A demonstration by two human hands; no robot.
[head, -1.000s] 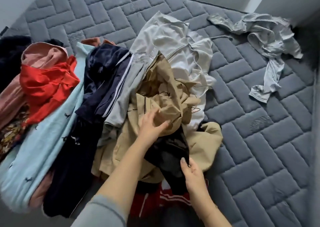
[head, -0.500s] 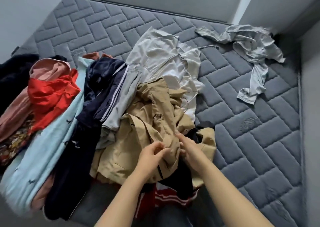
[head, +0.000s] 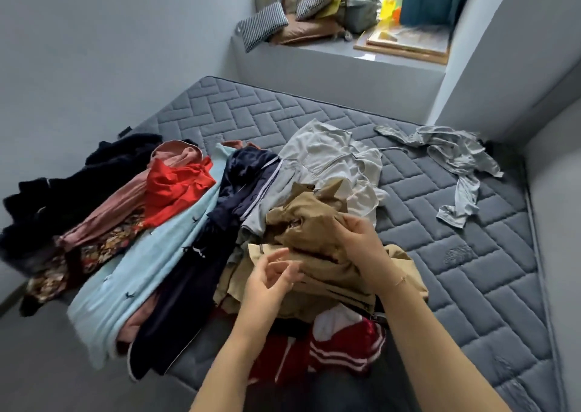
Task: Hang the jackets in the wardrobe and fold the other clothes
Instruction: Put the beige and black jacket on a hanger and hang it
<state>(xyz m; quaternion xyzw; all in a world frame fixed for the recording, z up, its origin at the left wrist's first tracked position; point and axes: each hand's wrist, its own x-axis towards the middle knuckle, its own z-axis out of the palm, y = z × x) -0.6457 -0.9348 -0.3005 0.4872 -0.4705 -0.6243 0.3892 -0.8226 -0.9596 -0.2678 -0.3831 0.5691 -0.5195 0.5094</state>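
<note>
Khaki jacket (head: 314,232) (crumpled, creased) bunches under right hand (head: 361,238).

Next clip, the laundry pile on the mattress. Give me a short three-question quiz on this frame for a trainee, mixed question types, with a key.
1. True or false: the right hand grips the tan jacket.
2. Which garment lies apart from the pile, near the far right corner of the mattress?
A. the red top
B. the crumpled grey shirt
C. the light blue garment
3. Fill in: the left hand hovers over the jacket with its fingers ____ and holding nothing.

Key: 1 true; 2 B; 3 loosely curled.
</note>
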